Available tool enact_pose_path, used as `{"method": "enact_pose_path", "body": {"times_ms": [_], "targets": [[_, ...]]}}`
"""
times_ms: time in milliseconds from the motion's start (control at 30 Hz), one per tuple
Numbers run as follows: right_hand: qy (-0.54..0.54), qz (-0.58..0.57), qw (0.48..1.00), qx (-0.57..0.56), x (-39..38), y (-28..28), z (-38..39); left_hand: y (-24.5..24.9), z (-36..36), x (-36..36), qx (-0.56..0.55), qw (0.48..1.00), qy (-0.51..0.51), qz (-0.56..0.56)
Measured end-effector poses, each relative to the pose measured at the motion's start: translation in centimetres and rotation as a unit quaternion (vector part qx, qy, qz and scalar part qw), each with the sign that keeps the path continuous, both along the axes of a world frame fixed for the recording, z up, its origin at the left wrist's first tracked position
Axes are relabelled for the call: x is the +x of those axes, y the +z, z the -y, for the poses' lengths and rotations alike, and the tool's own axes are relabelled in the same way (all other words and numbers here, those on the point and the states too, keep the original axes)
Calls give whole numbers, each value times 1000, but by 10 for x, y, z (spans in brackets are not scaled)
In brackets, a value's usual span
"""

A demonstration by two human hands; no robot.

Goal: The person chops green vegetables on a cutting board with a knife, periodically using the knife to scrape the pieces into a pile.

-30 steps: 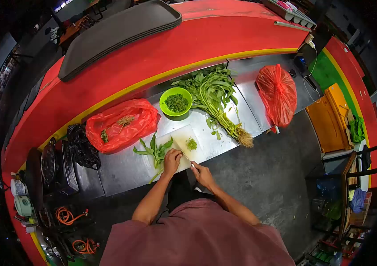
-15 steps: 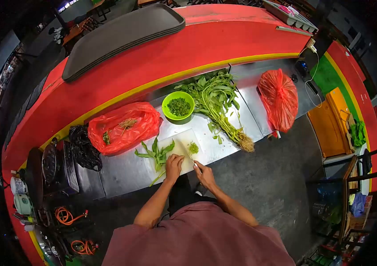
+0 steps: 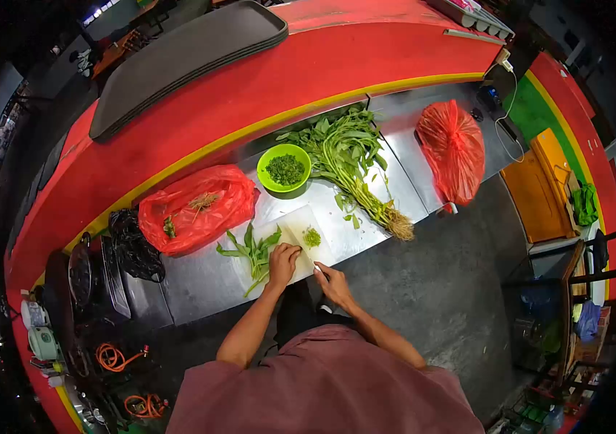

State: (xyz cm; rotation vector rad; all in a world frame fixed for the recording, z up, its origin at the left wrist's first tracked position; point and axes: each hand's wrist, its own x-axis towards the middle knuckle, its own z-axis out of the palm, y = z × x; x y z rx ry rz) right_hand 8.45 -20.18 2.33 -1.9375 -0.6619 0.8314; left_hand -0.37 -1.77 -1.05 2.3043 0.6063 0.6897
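Note:
My left hand [image 3: 284, 265] is closed with curled fingers over leafy green stalks [image 3: 254, 253], pressing them on a white cutting board [image 3: 295, 219]. Their leaves stick out to the left of the hand; the gripped part is hidden under the fingers. In my right hand [image 3: 334, 285] is a knife [image 3: 309, 256], its blade down on the board close beside my left fingertips. A small heap of chopped green pieces [image 3: 311, 237] lies just beyond the blade. Behind the board stands a lime-green bowl [image 3: 262, 172] containing chopped greens [image 3: 285, 169].
A bundle of rooted greens [image 3: 351, 166] lies right of the bowl on the metal table [image 3: 203, 289]. An open red bag [image 3: 228, 206] is at left, beside a black bag [image 3: 134, 246]; a tied red bag [image 3: 451, 152] sits at right. Dark trays [image 3: 192, 61] rest on the red ledge.
The view has shifted slightly, so the table and its items sit a little higher and further left. Both hands stay at the board, with the knife close to the left fingers.

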Motion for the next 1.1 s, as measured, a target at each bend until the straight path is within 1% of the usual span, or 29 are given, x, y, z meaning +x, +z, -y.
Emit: {"method": "enact_pose_path", "body": {"times_ms": [133, 233, 300, 467, 533, 567, 633, 733, 967, 1033, 1100], "targets": [[3, -28, 1000, -6, 0, 4, 1, 1, -1, -1, -5, 1000, -4, -2], [6, -7, 1000, -1, 0, 5, 1, 3, -2, -1, -12, 1000, -9, 1], [22, 47, 999, 11, 2, 5, -2, 4, -2, -1, -19, 1000, -12, 0], [22, 38, 999, 15, 5, 4, -10, 3, -2, 0, -21, 1000, -11, -9], [21, 68, 996, 46, 8, -1, -14, 7, -2, 0, -22, 1000, -14, -10], [21, 68, 996, 47, 9, -2, -14, 9, -2, 0, -23, 1000, -15, -12], [35, 38, 999, -5, 12, 8, -16, 7, -2, 0, -22, 1000, -16, -2], [24, 40, 999, 23, 9, 7, -15, 3, -2, -1, -25, 1000, -13, 4], [15, 43, 998, 30, 4, 0, -2, 5, -2, -1, -23, 1000, -7, -10], [24, 63, 997, 47, 6, 2, -6, 3, -2, -1, -34, 999, -8, -8], [27, 45, 998, 28, 8, 3, -11, 1, -3, -1, -29, 1000, -7, -2]]}}
